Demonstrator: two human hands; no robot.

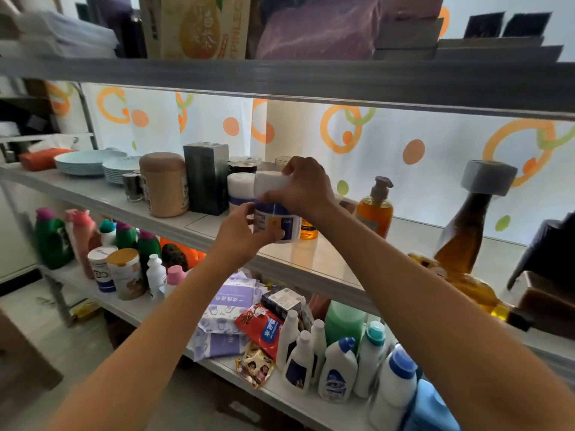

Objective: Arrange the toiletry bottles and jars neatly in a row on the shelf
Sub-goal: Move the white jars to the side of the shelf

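While both hands meet at the middle shelf [311, 259], the left hand [245, 234] curls around the lower part of a white jar [275, 213] and the right hand [306, 188] grips its lid. Just left stands a matching jar [240, 191]; right, an amber pump bottle [375, 209].

White jar [275, 209]: label print too blurred to read, middle hidden by left hand [245, 234] and right hand [303, 188]. Second white jar [239, 191] partly hidden behind it. Amber bottle [466, 225] smeared by motion blur. Dark object [547, 253] at right cut off by edge. Blue container [432, 409] cut off at bottom edge
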